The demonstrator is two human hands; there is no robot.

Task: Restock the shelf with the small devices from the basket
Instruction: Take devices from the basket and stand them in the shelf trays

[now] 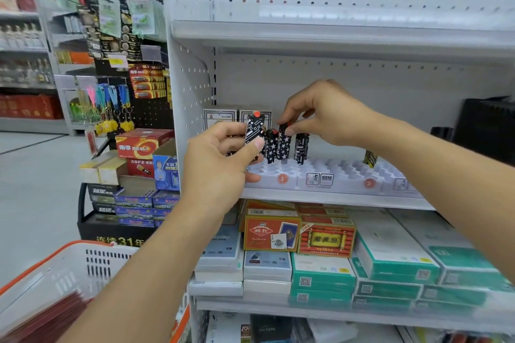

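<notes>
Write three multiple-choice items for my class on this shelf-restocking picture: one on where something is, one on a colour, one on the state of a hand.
1. Where does the slotted white tray sit?
A. In the basket
B. On the shelf above the boxed playing cards
C. On the floor

2. What colour is the rim of the basket?
A. Orange
B. Blue
C. Green

3. What is the left hand doing?
A. Hanging empty
B. Pressing flat on the shelf
C. Gripping a black-and-white patterned device

Answers: 1 B, the tray rests on the shelf directly over the card boxes. 2 A, the basket's edge is orange. 3 C, thumb and fingers wrap the patterned device with the red cap.
</notes>
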